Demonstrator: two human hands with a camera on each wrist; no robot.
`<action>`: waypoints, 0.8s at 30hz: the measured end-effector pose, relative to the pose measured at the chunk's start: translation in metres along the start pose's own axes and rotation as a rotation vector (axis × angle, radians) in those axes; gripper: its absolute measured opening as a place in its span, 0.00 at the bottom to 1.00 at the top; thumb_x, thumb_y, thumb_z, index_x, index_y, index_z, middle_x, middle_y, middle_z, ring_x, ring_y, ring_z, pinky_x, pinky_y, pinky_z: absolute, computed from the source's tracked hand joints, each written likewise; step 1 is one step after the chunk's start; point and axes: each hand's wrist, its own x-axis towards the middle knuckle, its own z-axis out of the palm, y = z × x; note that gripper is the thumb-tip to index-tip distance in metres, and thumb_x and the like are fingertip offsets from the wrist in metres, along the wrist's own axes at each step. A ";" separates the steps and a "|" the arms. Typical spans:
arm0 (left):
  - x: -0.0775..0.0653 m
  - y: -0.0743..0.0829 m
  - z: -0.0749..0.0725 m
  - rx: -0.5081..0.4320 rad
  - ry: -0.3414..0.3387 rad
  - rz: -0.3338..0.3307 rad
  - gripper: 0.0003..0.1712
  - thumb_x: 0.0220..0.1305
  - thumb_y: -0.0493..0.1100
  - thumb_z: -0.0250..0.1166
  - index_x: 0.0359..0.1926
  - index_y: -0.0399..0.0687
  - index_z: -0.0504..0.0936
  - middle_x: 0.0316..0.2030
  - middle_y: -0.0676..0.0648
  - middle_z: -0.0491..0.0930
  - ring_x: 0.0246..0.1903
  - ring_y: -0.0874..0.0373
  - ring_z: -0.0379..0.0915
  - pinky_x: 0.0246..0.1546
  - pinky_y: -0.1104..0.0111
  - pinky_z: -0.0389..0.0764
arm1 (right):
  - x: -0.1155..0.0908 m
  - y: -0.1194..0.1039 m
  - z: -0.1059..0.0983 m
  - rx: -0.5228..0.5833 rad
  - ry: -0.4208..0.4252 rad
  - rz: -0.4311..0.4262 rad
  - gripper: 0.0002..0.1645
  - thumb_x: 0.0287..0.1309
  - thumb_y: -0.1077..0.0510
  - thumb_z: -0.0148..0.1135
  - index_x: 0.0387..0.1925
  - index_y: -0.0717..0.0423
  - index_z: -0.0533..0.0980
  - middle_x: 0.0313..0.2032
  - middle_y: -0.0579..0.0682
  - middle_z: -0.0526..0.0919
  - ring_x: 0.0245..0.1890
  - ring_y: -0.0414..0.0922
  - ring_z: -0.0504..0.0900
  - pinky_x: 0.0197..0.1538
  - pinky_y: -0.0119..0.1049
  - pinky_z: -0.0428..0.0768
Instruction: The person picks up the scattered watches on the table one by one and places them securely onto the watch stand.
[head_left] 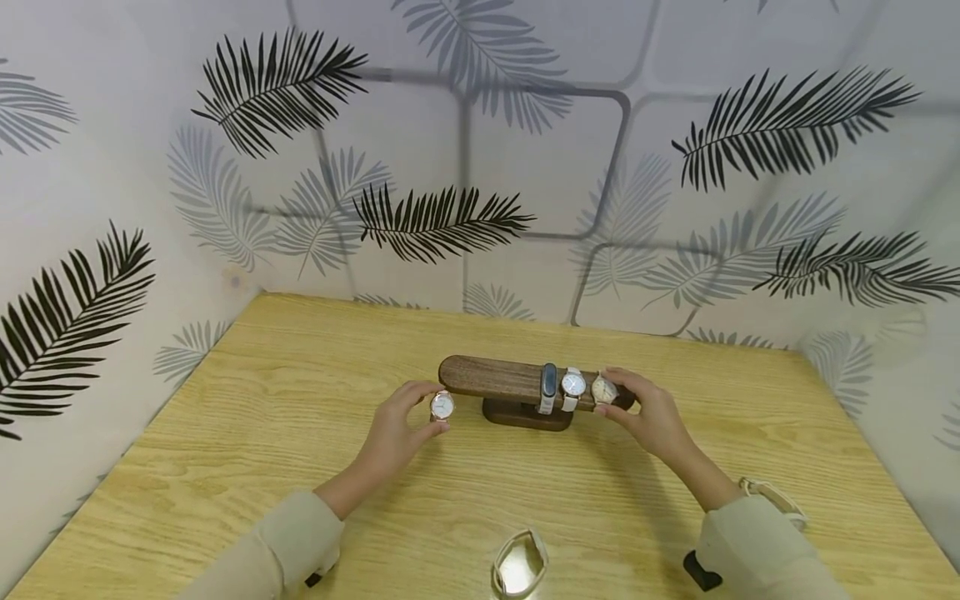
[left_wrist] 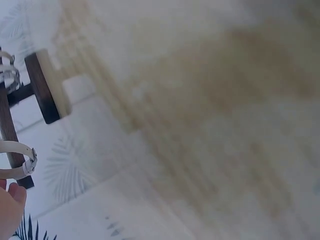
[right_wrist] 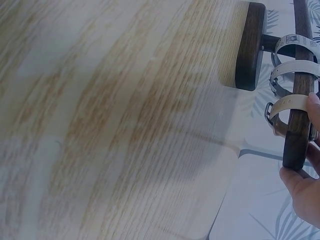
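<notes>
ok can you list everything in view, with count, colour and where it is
table: 1, yellowish wood, below everything
patterned wall covering: pale with dark and grey leaves, behind
stand: 1, dark brown, on the table
fitness band: 1, dark face, pale strap, on the stand
white watch: 1, white, right of the fitness band
cream-faced watch: 1, cream, stand's right end
white-faced watch: 1, white face, stand's left end
looped straps: 2, cream, front middle and beside right sleeve
black objects: 2, black, at the cuffs, unclear
sleeves: 2, beige, both arms
left hand: 1, bare, holding white-faced watch
right hand: 1, bare, gripping cream-faced watch
</notes>
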 end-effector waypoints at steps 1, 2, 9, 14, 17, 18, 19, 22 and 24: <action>0.002 -0.001 -0.001 -0.005 0.006 0.003 0.28 0.44 0.37 0.70 0.50 0.40 0.75 0.48 0.43 0.76 0.51 0.48 0.72 0.52 0.59 0.75 | 0.000 0.001 0.000 0.001 -0.001 0.001 0.30 0.46 0.58 0.67 0.53 0.64 0.72 0.54 0.63 0.74 0.54 0.60 0.72 0.52 0.53 0.74; 0.004 -0.003 -0.001 -0.008 0.012 0.008 0.28 0.44 0.36 0.70 0.50 0.39 0.75 0.48 0.43 0.76 0.50 0.48 0.73 0.52 0.59 0.75 | 0.000 0.001 0.000 0.001 -0.001 0.002 0.30 0.46 0.58 0.67 0.53 0.64 0.72 0.54 0.63 0.74 0.54 0.60 0.72 0.52 0.53 0.74; 0.016 -0.010 -0.003 -0.036 0.055 0.007 0.27 0.44 0.36 0.70 0.49 0.37 0.75 0.46 0.42 0.76 0.49 0.48 0.73 0.51 0.59 0.76 | 0.000 0.003 0.000 -0.006 -0.012 0.019 0.30 0.47 0.57 0.66 0.54 0.63 0.72 0.55 0.63 0.73 0.54 0.60 0.72 0.51 0.53 0.75; 0.022 -0.015 -0.003 -0.043 0.066 -0.009 0.27 0.46 0.36 0.69 0.50 0.35 0.74 0.46 0.41 0.76 0.50 0.48 0.73 0.52 0.59 0.75 | 0.000 0.003 0.001 -0.014 -0.004 0.012 0.30 0.47 0.57 0.67 0.53 0.63 0.72 0.54 0.62 0.74 0.53 0.60 0.73 0.50 0.53 0.75; 0.028 -0.015 -0.002 -0.068 0.072 -0.005 0.27 0.46 0.35 0.69 0.49 0.34 0.73 0.47 0.40 0.75 0.51 0.47 0.72 0.53 0.60 0.74 | 0.001 0.004 0.001 -0.016 0.001 0.009 0.30 0.46 0.58 0.67 0.53 0.62 0.72 0.54 0.62 0.74 0.53 0.60 0.73 0.50 0.52 0.76; 0.030 -0.015 -0.002 -0.079 0.073 -0.005 0.26 0.46 0.36 0.69 0.49 0.34 0.73 0.47 0.40 0.75 0.51 0.47 0.72 0.54 0.60 0.74 | 0.001 0.004 0.001 -0.015 0.002 0.008 0.30 0.46 0.58 0.67 0.53 0.63 0.72 0.54 0.62 0.74 0.53 0.60 0.73 0.50 0.52 0.76; 0.032 -0.016 -0.001 -0.084 0.074 -0.003 0.26 0.47 0.36 0.68 0.49 0.34 0.73 0.47 0.39 0.74 0.51 0.47 0.71 0.54 0.61 0.74 | 0.001 0.003 0.001 -0.015 0.004 0.007 0.30 0.46 0.58 0.67 0.53 0.63 0.72 0.54 0.62 0.74 0.54 0.60 0.73 0.50 0.53 0.75; 0.039 -0.017 0.002 -0.076 0.066 -0.003 0.26 0.47 0.37 0.68 0.50 0.35 0.74 0.48 0.39 0.75 0.52 0.47 0.71 0.55 0.63 0.73 | 0.000 0.002 0.000 -0.015 0.005 0.005 0.30 0.46 0.58 0.67 0.53 0.63 0.72 0.54 0.62 0.74 0.54 0.60 0.72 0.51 0.53 0.75; 0.043 -0.019 0.003 -0.051 0.055 -0.011 0.27 0.47 0.38 0.68 0.51 0.36 0.74 0.49 0.39 0.75 0.52 0.47 0.72 0.54 0.64 0.73 | 0.000 0.001 0.000 -0.015 0.003 0.005 0.30 0.46 0.58 0.67 0.53 0.64 0.72 0.54 0.62 0.74 0.54 0.60 0.72 0.52 0.53 0.74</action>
